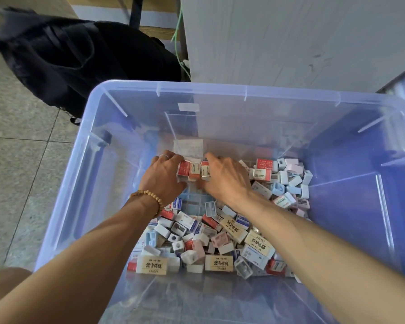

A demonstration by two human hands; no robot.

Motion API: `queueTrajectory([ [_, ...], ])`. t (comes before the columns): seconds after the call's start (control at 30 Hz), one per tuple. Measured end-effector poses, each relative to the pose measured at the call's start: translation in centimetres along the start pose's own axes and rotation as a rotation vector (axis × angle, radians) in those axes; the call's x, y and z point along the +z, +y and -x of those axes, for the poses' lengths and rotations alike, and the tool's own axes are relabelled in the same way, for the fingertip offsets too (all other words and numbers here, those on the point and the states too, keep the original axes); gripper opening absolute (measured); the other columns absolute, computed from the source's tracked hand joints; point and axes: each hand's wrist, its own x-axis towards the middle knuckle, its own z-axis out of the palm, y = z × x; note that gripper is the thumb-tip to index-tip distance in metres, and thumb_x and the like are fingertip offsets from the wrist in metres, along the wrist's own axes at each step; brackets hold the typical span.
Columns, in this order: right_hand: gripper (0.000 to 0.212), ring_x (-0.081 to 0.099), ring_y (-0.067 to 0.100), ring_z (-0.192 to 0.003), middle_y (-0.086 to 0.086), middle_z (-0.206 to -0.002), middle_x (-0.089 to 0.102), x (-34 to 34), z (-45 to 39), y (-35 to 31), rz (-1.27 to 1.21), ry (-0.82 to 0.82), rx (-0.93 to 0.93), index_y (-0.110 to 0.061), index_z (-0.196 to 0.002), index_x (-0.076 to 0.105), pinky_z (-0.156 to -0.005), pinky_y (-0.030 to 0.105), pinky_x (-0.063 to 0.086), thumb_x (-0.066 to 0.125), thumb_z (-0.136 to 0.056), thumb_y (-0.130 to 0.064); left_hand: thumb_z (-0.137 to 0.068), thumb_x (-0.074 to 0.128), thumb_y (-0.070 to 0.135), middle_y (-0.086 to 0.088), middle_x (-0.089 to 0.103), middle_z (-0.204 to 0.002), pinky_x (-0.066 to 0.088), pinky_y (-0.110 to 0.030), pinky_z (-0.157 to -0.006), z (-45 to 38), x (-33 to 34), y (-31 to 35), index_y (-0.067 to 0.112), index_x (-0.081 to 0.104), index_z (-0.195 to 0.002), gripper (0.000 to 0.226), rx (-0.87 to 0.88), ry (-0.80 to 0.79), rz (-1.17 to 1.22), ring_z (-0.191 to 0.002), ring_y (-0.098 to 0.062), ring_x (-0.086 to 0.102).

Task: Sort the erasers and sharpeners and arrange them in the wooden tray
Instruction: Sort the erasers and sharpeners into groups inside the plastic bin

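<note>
— Where are the erasers right now?

— Three red-and-white erasers stand side by side in a short row, pressed between two hands deep inside a clear plastic bin. The left hand curls its fingers round the row's left end; the right hand clamps the right end, thumb reaching over the top. The hands are close together, only the row between them.

— And the rest of the stock?

— A loose heap of erasers and sharpeners covers the bin floor nearer the person and off to the right. Cream erasers printed "ERASER" lie along the near edge, small white, pink and pale blue sharpeners bunch at the far right, and red or blue-sleeved erasers are mixed all through.

— Is the wooden tray visible?

— I cannot tell. Under the wrists sits a pale gridded insert, its material unclear.

— Anything on the hands?

— A ring on a left finger and a beaded bracelet on the left wrist. Both forearms are bare.

— What lies beyond the bin?

— A paper label shows at the far wall, just behind the held row. Outside, a black bag rests on the tiled floor to the left, a pale wood-grain panel stands behind, and a green cable hangs between bag and panel.
</note>
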Motion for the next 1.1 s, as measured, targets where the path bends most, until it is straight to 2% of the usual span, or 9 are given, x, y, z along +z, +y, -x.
queueTrajectory([
  [0.17, 0.037, 0.062, 0.02, -0.088, 0.006, -0.112, 0.066, -2.5, 2.0, 3.0, -0.042, -0.032, -0.025, -0.005, -0.121, 0.057, -0.072, 0.026, 0.054, 0.069, -0.09, -0.02, -0.08, 0.072, 0.022, -0.005, 0.06, -0.112, 0.051, -0.04, -0.083, 0.6, -1.6, 1.3, 0.015, 0.06, -0.118, 0.04, 0.002, -0.008, -0.042, -0.105, -0.028, 0.056],
  [0.33, 0.02, 0.068, 0.016, -0.09, -0.003, -0.101, 0.07, -5.0, 4.7, 3.6, -0.019, -0.301, -0.006, -0.013, -0.109, 0.069, -0.077, 0.023, 0.053, 0.065, -0.09, -0.015, -0.079, 0.077, 0.034, 0.005, 0.067, -0.112, 0.053, -0.028, -0.081, 3.1, -1.7, 2.8, 0.023, 0.058, -0.12, 0.046, 0.108, -0.338, -0.045, -0.094, -0.016, 0.063],
  [0.4, 0.03, 0.067, 0.019, -0.091, -0.001, -0.102, 0.068, -5.2, 5.9, 3.2, -0.008, -0.426, -0.017, -0.015, -0.115, 0.066, -0.074, 0.024, 0.054, 0.071, -0.089, -0.028, -0.077, 0.078, 0.042, 0.003, 0.066, -0.117, 0.054, -0.031, -0.083, 4.1, -0.8, 3.0, 0.023, 0.052, -0.126, 0.059, 0.134, -0.423, -0.094, -0.098, -0.018, 0.064],
  [0.5, 0.075, 0.052, 0.024, -0.121, 0.005, -0.129, 0.053, -4.6, 7.1, 2.8, 0.193, -0.581, -0.106, -0.026, -0.147, 0.042, -0.097, 0.035, 0.045, 0.075, -0.082, -0.046, -0.076, 0.078, 0.046, 0.002, 0.067, -0.115, 0.053, -0.032, -0.08, 4.3, 0.4, 3.4, 0.022, 0.048, -0.126, 0.063, 0.123, -0.508, -0.057, -0.096, -0.019, 0.064],
  [0.57, 0.083, 0.042, 0.027, -0.135, 0.007, -0.145, 0.044, -4.1, 7.1, 2.7, 0.238, -0.599, -0.12, -0.033, -0.151, 0.035, -0.109, 0.043, 0.037, 0.076, -0.08, -0.046, -0.076, 0.081, 0.037, -0.002, 0.068, -0.113, 0.05, -0.028, -0.076, 4.2, 0.8, 3.9, 0.02, 0.049, -0.126, 0.062, 0.088, -0.512, 0.028, -0.096, -0.02, 0.063],
  [0.7, 0.07, 0.06, 0.021, -0.108, 0.001, -0.129, 0.059, -4.0, 6.6, 3.2, 0.017, -0.568, -0.013, -0.028, -0.144, 0.046, -0.089, 0.036, 0.052, 0.078, -0.082, -0.029, -0.071, 0.084, 0.024, -0.002, 0.069, -0.108, 0.054, -0.029, -0.076, 4.3, 1.5, 4.6, 0.019, 0.052, -0.121, 0.06, 0.025, -0.477, 0.16, -0.09, -0.02, 0.064],
  [0.83, 0.057, 0.051, 0.007, -0.075, -0.011, -0.093, 0.051, -5.0, 6.6, 3.3, -0.038, -0.546, 0.009, -0.025, -0.131, 0.051, -0.056, 0.022, 0.035, 0.078, -0.081, -0.021, -0.067, 0.085, 0.021, 0.003, 0.066, -0.101, 0.056, -0.028, -0.074, 4.3, 1.6, 4.3, 0.021, 0.051, -0.116, 0.059, 0.002, -0.497, 0.225, -0.088, -0.017, 0.063],
  [1.0, 0.038, 0.06, 0.014, -0.069, -0.002, -0.088, 0.059, -6.6, 6.7, 4.2, -0.248, -0.467, 0.154, -0.024, -0.105, 0.049, -0.054, 0.031, 0.049, 0.074, -0.079, -0.014, -0.071, 0.082, 0.01, 0.01, 0.061, -0.097, 0.046, -0.011, -0.062, 4.4, 1.5, 4.6, 0.02, 0.055, -0.113, 0.051, 0.046, -0.518, 0.309, -0.085, -0.006, 0.061],
  [1.1, 0.034, 0.055, 0.012, -0.066, -0.007, -0.086, 0.059, -7.3, 6.9, 4.7, -0.276, -0.407, 0.23, -0.024, -0.099, 0.05, -0.054, 0.029, 0.04, 0.075, -0.076, -0.021, -0.073, 0.083, 0.011, 0.005, 0.063, -0.103, 0.043, -0.01, -0.057, 4.1, 1.5, 5.2, 0.02, 0.056, -0.112, 0.048, 0.065, -0.505, 0.3, -0.085, -0.008, 0.061],
])
